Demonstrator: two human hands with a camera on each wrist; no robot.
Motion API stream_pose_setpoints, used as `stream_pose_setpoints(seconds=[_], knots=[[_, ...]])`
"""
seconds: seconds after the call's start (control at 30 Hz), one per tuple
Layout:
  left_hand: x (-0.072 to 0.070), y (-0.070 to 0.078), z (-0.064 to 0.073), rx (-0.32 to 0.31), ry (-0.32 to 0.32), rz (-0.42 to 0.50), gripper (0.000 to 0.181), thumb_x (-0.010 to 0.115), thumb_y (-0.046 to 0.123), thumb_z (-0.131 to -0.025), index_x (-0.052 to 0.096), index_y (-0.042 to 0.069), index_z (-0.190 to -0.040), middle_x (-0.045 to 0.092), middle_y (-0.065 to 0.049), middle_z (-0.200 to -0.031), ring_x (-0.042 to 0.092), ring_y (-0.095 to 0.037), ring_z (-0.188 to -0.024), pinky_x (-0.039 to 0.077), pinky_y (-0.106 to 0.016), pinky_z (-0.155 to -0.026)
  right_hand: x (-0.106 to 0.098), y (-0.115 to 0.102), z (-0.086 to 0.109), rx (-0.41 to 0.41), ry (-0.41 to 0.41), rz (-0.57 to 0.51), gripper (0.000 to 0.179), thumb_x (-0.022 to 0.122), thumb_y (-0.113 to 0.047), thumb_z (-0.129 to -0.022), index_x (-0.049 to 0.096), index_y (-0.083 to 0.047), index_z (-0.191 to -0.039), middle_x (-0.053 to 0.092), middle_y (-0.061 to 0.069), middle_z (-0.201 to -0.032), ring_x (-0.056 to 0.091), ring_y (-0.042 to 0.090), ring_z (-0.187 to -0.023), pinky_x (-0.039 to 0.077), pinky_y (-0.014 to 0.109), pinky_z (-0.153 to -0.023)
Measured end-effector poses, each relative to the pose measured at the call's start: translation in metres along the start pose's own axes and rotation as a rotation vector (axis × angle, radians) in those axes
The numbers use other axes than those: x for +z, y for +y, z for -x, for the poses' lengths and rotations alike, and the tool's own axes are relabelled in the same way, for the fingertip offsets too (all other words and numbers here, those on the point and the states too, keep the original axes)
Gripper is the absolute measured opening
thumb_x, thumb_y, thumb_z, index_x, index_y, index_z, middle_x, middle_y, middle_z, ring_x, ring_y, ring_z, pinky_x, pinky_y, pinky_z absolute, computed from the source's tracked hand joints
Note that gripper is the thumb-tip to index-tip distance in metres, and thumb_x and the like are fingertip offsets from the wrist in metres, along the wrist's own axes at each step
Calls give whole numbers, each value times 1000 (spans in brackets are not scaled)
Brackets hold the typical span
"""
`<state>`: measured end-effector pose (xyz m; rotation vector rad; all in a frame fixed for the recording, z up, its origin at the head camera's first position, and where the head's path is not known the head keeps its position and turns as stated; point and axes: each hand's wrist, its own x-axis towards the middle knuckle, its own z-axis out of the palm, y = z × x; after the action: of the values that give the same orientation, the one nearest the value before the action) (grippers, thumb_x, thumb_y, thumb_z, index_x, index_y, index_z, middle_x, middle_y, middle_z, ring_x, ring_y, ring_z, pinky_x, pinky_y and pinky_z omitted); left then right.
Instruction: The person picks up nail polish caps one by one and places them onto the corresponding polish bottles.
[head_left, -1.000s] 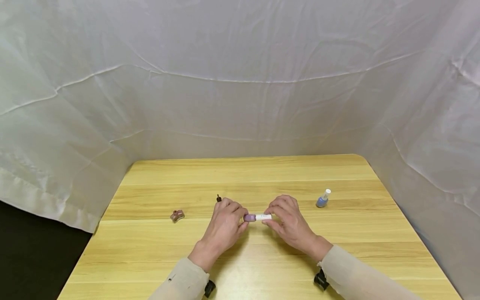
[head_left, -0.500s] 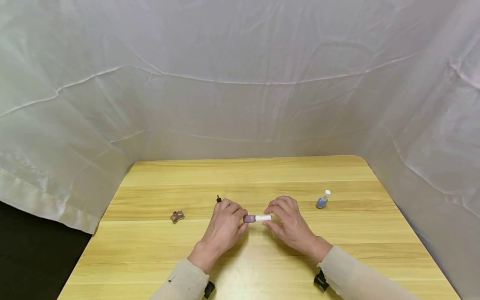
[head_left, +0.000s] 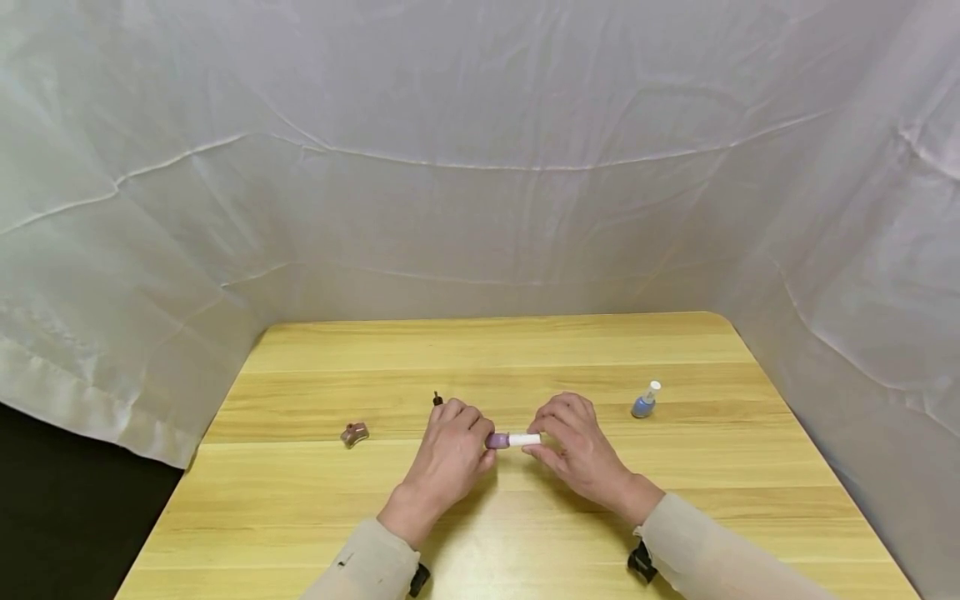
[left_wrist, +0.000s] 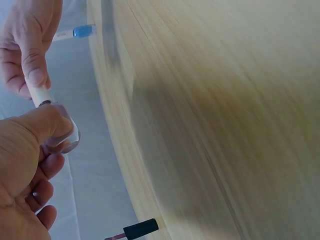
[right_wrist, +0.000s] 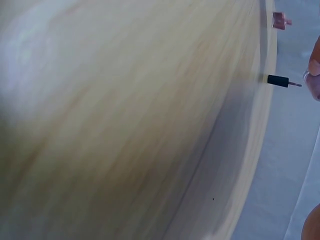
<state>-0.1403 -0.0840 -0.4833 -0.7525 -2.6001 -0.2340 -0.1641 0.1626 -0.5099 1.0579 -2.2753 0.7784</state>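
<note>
Over the middle of the table, my left hand (head_left: 447, 458) pinches a purple nail polish bottle (head_left: 497, 441) between thumb and fingers. The bottle lies sideways, its white cap (head_left: 524, 439) pointing right. My right hand (head_left: 573, 442) grips the far end of that cap with thumb and fingertips. In the left wrist view the cap (left_wrist: 39, 94) meets the neck of the clear-walled bottle (left_wrist: 75, 134), and the left thumb covers part of the glass. The right wrist view catches only the edge of the bottle (right_wrist: 313, 86).
An uncapped reddish-brown star-shaped bottle (head_left: 355, 434) sits on the table at left. Its likely match, a black brush cap (right_wrist: 278, 80), stands with brush upward behind my left hand. At right stands a blue nail polish bottle (head_left: 643, 406) with a white cap. Pale curtains surround the wooden table (head_left: 525, 533).
The dark lettering on the white cap has turned out of sight as the cap rotated. Bottle and cap have shifted very slightly left; both hands keep their holds.
</note>
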Motion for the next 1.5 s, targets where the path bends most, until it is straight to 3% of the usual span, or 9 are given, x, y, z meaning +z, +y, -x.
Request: stream_pose_setpoints(seconds=[0.3,0.47,0.73,1.2,1.5], knots=[[0,-2,1,-3,5,46,14,84,28,-91,77,17,-95,74,7,-99,55,-16,-98,44,-35,-89,1,-1,1,2,-1,8,30,74,-44,-97,72,-14,-104,67,0,-112,55,26,-115,38,52,-107],[1,-3,1,-6,6,64,13,83,27,-91,77,17,-96,75,7,-100,55,-16,-97,44,-36,-90,1,-2,0,-4,3,5,30,77,-37,-95,71,-12,-111,66,2,-116,55,27,-115,38,50,-106],[2,-4,1,-4,18,75,13,83,28,-92,77,18,-96,75,8,-101,55,-16,-97,44,-35,-89,1,-2,0,-3,7,11,22,81,-27,-92,70,-13,-105,66,1,-114,55,26,-115,38,49,-107],[2,-3,0,-6,34,75,12,84,27,-91,77,18,-95,75,7,-99,55,-16,-97,44,-35,-89,1,1,0,-14,29,-3,22,74,-36,-98,71,-14,-99,68,0,-109,56,26,-113,38,50,-106],[2,-2,0,-24,16,85,13,84,29,-92,78,18,-97,75,8,-101,56,-15,-97,46,-37,-91,3,-5,1,44,22,-71,27,86,-18,-85,70,-14,-106,66,0,-115,54,24,-115,38,43,-105]])
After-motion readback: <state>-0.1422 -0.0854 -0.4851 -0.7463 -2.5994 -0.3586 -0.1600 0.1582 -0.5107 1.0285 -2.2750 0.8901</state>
